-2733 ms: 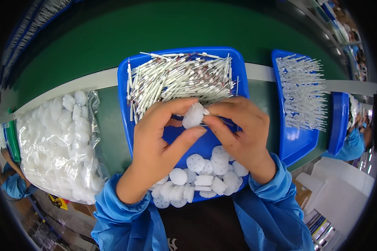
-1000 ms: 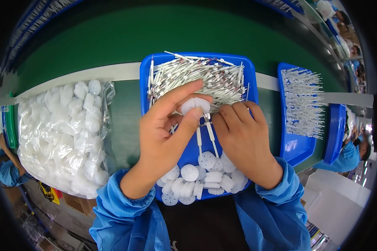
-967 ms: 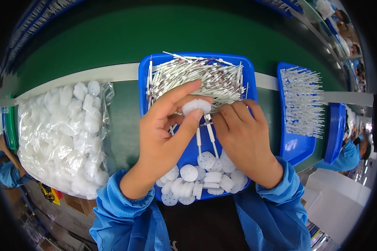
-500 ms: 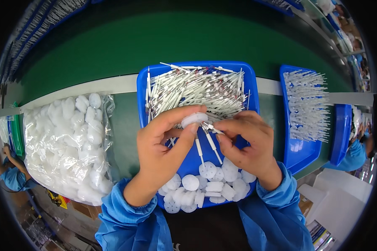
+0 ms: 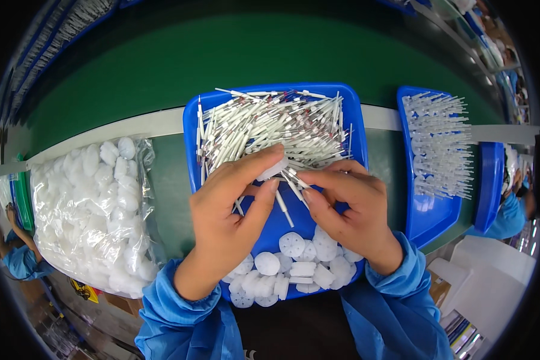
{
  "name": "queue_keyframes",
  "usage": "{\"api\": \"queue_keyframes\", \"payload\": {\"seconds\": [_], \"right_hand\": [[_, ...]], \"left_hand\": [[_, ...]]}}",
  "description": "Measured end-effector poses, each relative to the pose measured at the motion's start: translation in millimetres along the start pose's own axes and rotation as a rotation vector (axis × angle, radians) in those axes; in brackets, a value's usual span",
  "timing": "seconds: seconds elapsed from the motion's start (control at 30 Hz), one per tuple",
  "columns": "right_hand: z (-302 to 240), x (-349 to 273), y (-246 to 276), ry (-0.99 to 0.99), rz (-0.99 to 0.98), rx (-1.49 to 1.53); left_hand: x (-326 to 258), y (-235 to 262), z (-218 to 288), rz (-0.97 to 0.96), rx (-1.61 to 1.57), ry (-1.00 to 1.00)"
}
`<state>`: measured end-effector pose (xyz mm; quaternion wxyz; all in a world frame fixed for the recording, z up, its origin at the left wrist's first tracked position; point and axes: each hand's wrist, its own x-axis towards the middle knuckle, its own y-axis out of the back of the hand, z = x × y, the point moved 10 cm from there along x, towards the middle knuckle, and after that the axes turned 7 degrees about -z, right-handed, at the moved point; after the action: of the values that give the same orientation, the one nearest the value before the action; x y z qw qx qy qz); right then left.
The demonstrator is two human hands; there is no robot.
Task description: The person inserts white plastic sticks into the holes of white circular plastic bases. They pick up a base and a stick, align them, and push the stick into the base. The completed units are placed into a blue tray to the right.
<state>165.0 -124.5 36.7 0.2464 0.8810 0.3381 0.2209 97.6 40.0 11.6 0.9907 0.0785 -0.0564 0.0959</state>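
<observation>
Between its thumb and forefinger, my left hand (image 5: 225, 207) grips a white round plastic disc (image 5: 272, 170), held tilted. Thin white rods (image 5: 283, 209) hang down from the disc's underside. My right hand (image 5: 357, 210) is closed in a pinch on one or more of these white rods, right beside the disc; its fingertips hide exactly how many. Both hands are above the middle of a blue tray (image 5: 191, 129). Behind them in the tray lies a heap of white rods (image 5: 270, 123) with dark and reddish ends. Loose white discs (image 5: 292, 245), some with small holes, lie in its near end.
To the left sits a clear plastic bag (image 5: 90, 210) full of white discs. On the right a second blue tray (image 5: 429, 225) holds rows of discs with rods standing in them, beside another blue tray (image 5: 490, 186). A green work surface (image 5: 252, 54) stretches behind.
The disc has tipped more edge-on in my left hand. My right fingers have come closer to it and now cover more of the rods. The view has shifted slightly.
</observation>
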Motion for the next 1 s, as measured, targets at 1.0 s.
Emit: {"api": "queue_keyframes", "payload": {"seconds": [1.0], "right_hand": [[-10.0,-1.2,-2.0,0.123,0.094,-0.284]], "left_hand": [[-13.4,-25.2,28.2,-0.122,0.635,-0.073]]}}
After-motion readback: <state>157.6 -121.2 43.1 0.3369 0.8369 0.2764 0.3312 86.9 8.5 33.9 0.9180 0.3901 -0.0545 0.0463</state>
